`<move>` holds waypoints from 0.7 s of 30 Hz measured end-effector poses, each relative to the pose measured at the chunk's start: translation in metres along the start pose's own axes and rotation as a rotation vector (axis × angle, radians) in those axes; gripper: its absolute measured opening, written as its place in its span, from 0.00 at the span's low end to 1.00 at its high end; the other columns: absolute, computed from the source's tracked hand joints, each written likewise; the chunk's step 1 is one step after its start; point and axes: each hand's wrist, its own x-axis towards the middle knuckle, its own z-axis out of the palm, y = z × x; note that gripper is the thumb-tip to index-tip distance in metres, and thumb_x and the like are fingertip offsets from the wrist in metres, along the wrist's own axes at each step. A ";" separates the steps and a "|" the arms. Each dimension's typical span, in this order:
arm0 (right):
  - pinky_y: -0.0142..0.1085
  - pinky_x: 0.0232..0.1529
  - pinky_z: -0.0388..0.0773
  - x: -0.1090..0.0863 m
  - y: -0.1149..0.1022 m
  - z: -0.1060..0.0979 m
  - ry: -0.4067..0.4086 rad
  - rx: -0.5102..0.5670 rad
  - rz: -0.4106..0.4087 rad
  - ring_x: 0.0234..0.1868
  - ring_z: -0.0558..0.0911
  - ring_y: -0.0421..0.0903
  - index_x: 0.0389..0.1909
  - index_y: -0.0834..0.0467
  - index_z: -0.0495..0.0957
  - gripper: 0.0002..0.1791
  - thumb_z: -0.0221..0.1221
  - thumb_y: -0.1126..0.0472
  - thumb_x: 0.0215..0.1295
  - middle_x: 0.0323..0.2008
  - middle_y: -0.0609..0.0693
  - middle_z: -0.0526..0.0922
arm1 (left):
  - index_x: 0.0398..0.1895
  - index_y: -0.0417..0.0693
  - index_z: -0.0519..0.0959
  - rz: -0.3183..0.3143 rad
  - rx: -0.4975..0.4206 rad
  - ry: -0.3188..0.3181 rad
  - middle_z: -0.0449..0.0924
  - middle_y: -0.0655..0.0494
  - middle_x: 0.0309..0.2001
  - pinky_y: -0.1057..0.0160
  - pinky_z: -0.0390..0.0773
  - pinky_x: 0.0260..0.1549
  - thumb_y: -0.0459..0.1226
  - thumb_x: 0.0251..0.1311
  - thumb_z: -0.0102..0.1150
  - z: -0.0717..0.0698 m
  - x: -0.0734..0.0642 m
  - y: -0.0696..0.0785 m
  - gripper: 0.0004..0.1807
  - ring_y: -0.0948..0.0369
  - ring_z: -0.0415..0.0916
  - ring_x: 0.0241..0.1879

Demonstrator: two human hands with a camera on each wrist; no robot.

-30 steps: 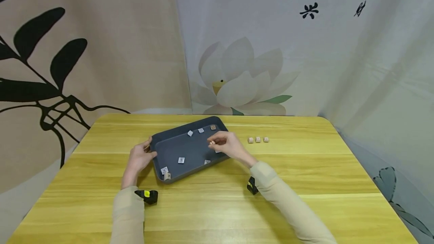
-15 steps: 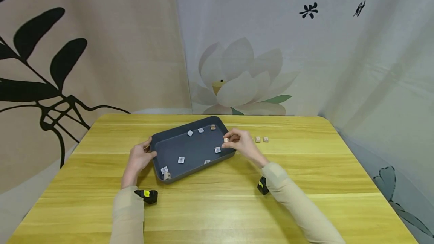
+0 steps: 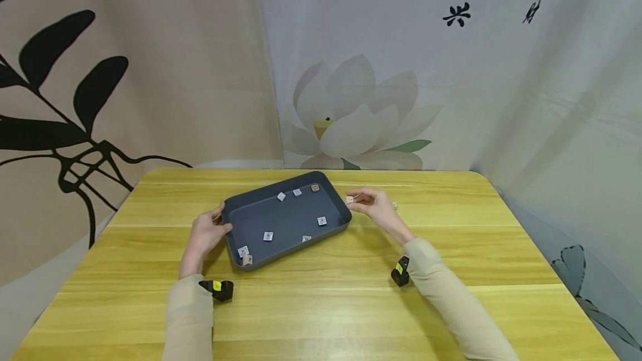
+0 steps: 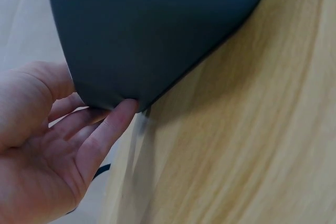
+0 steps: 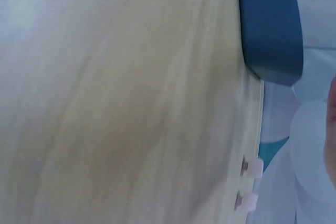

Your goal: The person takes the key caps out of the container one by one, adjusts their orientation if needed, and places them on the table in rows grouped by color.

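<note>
A dark grey tray [image 3: 286, 258] lies slantwise on the table, with several small white square keycaps [image 3: 268, 236] scattered inside. At its left end my left hand [image 3: 204, 234] holds the corner. The left wrist view has the left fingers [image 4: 107, 137] against the tray's outer wall [image 4: 152, 30]. Just beyond the tray's right rim, my right hand [image 3: 376, 208] pinches one small whitish keycap [image 3: 349, 199] between thumb and fingertips. A keycap [image 3: 394, 205] peeks out behind that hand, which hides the rest of the row. In the right wrist view two keycaps [image 5: 254, 168] stand near the far table edge.
The yellow wood-grain table [image 3: 311, 316] reaches back to a printed curtain [image 3: 371, 43] with a lotus. Inside the tray, one brownish keycap [image 3: 315, 188] sits in the far right corner and a beige one [image 3: 247, 260] in the near left corner.
My right hand has moved from above the tray to the right, past its rim, carrying the keycap. It now covers most of the row on the table. The left hand and tray stay put.
</note>
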 end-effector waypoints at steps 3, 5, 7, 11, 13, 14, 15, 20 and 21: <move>0.33 0.42 0.82 -0.002 0.001 -0.009 0.017 0.019 0.037 0.36 0.82 0.34 0.51 0.67 0.78 0.20 0.64 0.64 0.58 0.44 0.62 0.83 | 0.73 0.40 0.50 0.001 -0.001 0.002 0.51 0.34 0.71 0.48 0.72 0.60 0.31 0.61 0.51 0.000 0.000 0.000 0.37 0.38 0.58 0.67; 0.41 0.45 0.83 -0.004 0.003 -0.015 0.013 0.030 0.048 0.36 0.82 0.34 0.51 0.67 0.78 0.20 0.64 0.62 0.59 0.46 0.61 0.82 | 0.73 0.41 0.50 -0.001 -0.002 -0.001 0.51 0.34 0.71 0.48 0.72 0.60 0.31 0.61 0.51 0.000 0.000 -0.001 0.37 0.38 0.58 0.67; 0.48 0.49 0.82 -0.005 0.003 -0.021 -0.005 0.068 0.061 0.38 0.83 0.34 0.53 0.68 0.76 0.21 0.62 0.62 0.60 0.49 0.61 0.80 | 0.73 0.41 0.50 0.002 -0.002 -0.002 0.51 0.33 0.71 0.48 0.73 0.60 0.31 0.61 0.52 0.000 0.000 -0.001 0.37 0.38 0.58 0.67; 0.56 0.54 0.77 -0.008 0.004 -0.031 -0.028 0.162 0.099 0.39 0.86 0.38 0.54 0.67 0.75 0.20 0.61 0.64 0.62 0.54 0.66 0.75 | 0.73 0.41 0.50 0.008 0.002 -0.003 0.51 0.33 0.71 0.48 0.73 0.59 0.31 0.61 0.52 0.000 0.000 -0.001 0.38 0.38 0.58 0.67; 0.57 0.55 0.77 -0.009 0.004 -0.034 -0.019 0.176 0.113 0.40 0.87 0.42 0.54 0.66 0.76 0.19 0.61 0.65 0.61 0.54 0.69 0.75 | 0.73 0.41 0.50 0.007 0.001 -0.003 0.51 0.33 0.71 0.48 0.73 0.59 0.31 0.61 0.52 -0.001 0.000 -0.001 0.37 0.38 0.58 0.67; 0.57 0.54 0.77 -0.010 0.005 -0.036 -0.011 0.171 0.115 0.41 0.87 0.44 0.53 0.65 0.76 0.19 0.61 0.65 0.61 0.54 0.70 0.75 | 0.73 0.40 0.50 0.009 0.002 -0.005 0.50 0.33 0.71 0.48 0.73 0.60 0.31 0.61 0.52 -0.001 0.000 -0.001 0.37 0.37 0.58 0.67; 0.56 0.54 0.77 -0.010 0.005 -0.037 0.003 0.160 0.119 0.41 0.86 0.46 0.52 0.65 0.77 0.19 0.62 0.64 0.61 0.53 0.69 0.76 | 0.73 0.40 0.50 0.009 0.001 -0.005 0.50 0.34 0.72 0.48 0.73 0.60 0.31 0.61 0.52 -0.001 -0.001 -0.001 0.37 0.38 0.58 0.68; 0.50 0.51 0.80 -0.014 0.008 -0.045 0.074 0.064 0.145 0.40 0.84 0.39 0.53 0.64 0.77 0.21 0.63 0.61 0.60 0.54 0.64 0.78 | 0.73 0.39 0.49 0.012 0.006 -0.011 0.50 0.34 0.72 0.47 0.71 0.61 0.31 0.61 0.51 -0.001 0.000 -0.002 0.37 0.37 0.57 0.67; 0.50 0.51 0.80 -0.014 0.008 -0.046 0.082 0.049 0.152 0.40 0.83 0.36 0.54 0.64 0.77 0.22 0.63 0.60 0.60 0.56 0.62 0.77 | 0.73 0.39 0.49 0.011 0.007 -0.012 0.50 0.34 0.72 0.47 0.72 0.61 0.31 0.61 0.51 -0.001 0.000 -0.001 0.37 0.37 0.57 0.68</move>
